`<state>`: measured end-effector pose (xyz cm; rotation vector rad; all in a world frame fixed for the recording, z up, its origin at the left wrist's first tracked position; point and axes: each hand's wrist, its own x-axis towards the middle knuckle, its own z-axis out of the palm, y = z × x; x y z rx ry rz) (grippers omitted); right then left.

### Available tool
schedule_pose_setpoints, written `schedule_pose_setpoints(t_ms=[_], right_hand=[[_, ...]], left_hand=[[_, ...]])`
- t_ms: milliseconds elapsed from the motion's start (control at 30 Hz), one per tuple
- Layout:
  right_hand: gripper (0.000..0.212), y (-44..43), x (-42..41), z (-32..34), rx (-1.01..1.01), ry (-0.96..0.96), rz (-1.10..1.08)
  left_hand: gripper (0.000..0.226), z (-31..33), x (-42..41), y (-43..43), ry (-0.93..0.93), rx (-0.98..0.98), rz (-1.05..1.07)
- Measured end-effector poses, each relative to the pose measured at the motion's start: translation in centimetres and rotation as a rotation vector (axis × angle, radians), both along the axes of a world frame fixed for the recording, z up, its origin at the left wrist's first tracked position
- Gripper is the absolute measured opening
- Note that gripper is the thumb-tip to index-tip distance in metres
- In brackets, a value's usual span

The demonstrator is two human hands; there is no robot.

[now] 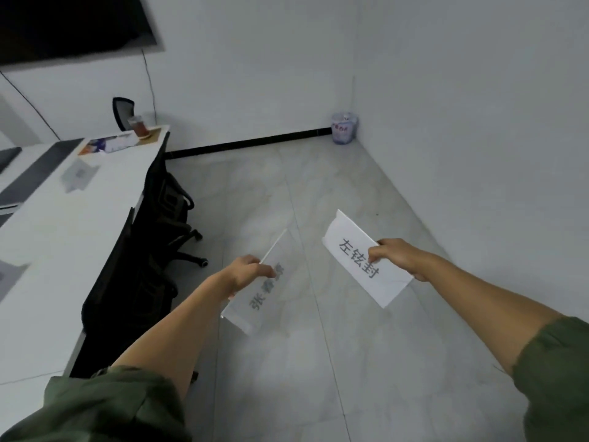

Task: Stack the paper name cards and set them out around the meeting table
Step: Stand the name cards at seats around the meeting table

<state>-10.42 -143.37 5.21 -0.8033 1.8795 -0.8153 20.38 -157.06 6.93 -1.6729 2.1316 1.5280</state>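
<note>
Over grey tiled floor [318,362], right of long white meeting table [47,266]: left hand [247,272] pinched blurred white folded paper name card [255,291]; right hand [398,258] pinched second white printed card [363,260]. Two cards held, well apart, unstacked. Two paper sheets lay on table. Risk: thin pinch, card slipping or creasing while stacking.

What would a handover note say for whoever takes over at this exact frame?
Left hand: pinching one name card, print blurred.
Right hand: holding a second name card, print readable.
Both cards are over the floor, apart from each other, right of the meeting table.
Done: some papers already lie on the table, possibly cards.
Left: set down these two.
</note>
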Motion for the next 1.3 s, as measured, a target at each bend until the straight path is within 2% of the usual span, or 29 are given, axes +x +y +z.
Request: schedule_pose_setpoints(t_ms=[233, 367, 500, 600, 767, 1000, 1167, 1300], right_hand=[[0.019, -17.6, -6.1, 0.1, -0.005, 0.026, 0.118], [0.017, -28.3, -8.6, -1.9, 0.007, 0.013, 0.148], [0.019, -38.2, -11.5, -1.9, 0.004, 0.024, 0.134], [0.022, -45.4, -14.2, -0.6, -0.009, 0.025, 0.125], [0.047, -55.1, -19.6, 0.3, 0.004, 0.025, 0.136], [0.029, -70.4, -29.2, -1.5, 0.005, 0.043, 0.172], [0.033, -84.3, -36.0, 0.1, -0.020, 0.065, 0.249], [0.031, -93.3, -38.0, 0.8, 0.000, 0.075, 0.342]], left_hand=[[0.065, -1.0, -4.5, -14.1, -0.021, 0.021, 0.126], [0.036, -2.9, -7.1, -25.0, -0.005, 0.041, 0.197], [0.046, -2.3, -10.2, -35.9, -0.003, 0.050, 0.182], [0.045, -0.7, -13.4, -43.8, 0.007, 0.033, 0.157], [0.066, 0.6, -19.7, -54.3, 0.021, 0.026, 0.081], [0.066, -1.7, -29.0, -68.8, 0.006, -0.004, 0.066], [0.064, -0.7, -34.5, -79.2, 0.036, -0.044, 0.183], [0.068, -0.7, -35.6, -85.2, 0.014, -0.026, 0.250]])
